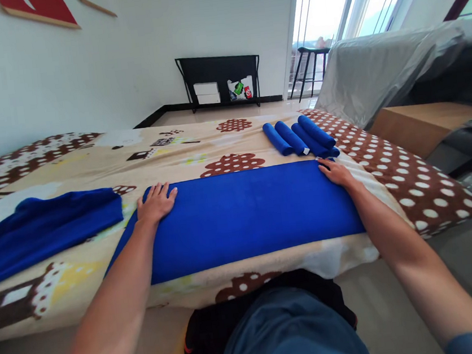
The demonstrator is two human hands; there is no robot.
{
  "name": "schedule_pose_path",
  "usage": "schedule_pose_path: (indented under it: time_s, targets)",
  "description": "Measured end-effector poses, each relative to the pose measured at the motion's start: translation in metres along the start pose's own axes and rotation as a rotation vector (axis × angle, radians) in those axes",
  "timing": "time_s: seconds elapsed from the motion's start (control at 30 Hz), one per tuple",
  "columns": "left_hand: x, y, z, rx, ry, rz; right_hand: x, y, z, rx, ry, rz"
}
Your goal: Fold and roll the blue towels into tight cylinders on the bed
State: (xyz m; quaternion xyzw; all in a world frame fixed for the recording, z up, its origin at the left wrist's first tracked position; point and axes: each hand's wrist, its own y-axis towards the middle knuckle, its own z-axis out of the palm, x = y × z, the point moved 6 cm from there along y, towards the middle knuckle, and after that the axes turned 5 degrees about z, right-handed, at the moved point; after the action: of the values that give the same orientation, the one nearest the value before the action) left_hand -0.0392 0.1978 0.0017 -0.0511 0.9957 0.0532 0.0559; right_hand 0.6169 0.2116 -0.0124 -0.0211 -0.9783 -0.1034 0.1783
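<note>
A blue towel (240, 216) lies folded into a long flat strip across the bed in front of me. My left hand (156, 202) rests flat on its far left corner, fingers spread and open. At the far right corner my right hand (335, 171) lies with its fingers stretched along the towel's edge, also open. Neither hand holds anything.
Several rolled blue towels (299, 135) lie side by side just beyond my right hand. A loose heap of blue towels (41, 227) sits on the left of the patterned bedspread (89, 159). A covered sofa (398, 67) stands to the right, a black shelf (218, 79) at the far wall.
</note>
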Motion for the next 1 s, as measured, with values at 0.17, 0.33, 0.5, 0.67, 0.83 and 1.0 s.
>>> schedule_pose_path:
  time_s: [0.17, 0.33, 0.5, 0.67, 0.83, 1.0]
  targets:
    - [0.011, -0.001, -0.001, -0.022, -0.014, -0.029, -0.011, 0.002, 0.002, 0.012, 0.007, 0.089]
    - [0.021, -0.006, -0.004, -0.051, -0.039, -0.083, -0.024, 0.003, 0.003, 0.01, 0.012, 0.145]
    - [0.033, -0.009, -0.012, -0.022, -0.066, -0.049, -0.033, 0.002, 0.002, 0.011, 0.018, 0.142]
    - [0.044, -0.041, -0.023, -0.037, -0.064, 0.042, -0.041, -0.02, -0.01, -0.042, 0.008, 0.135]
    - [0.056, -0.153, -0.025, -0.199, -0.039, 0.139, -0.059, -0.1, -0.023, -0.089, -0.009, 0.04]
    - [0.062, -0.256, -0.016, -0.559, -0.08, 0.048, -0.07, -0.203, -0.031, -0.294, -0.005, -0.056]
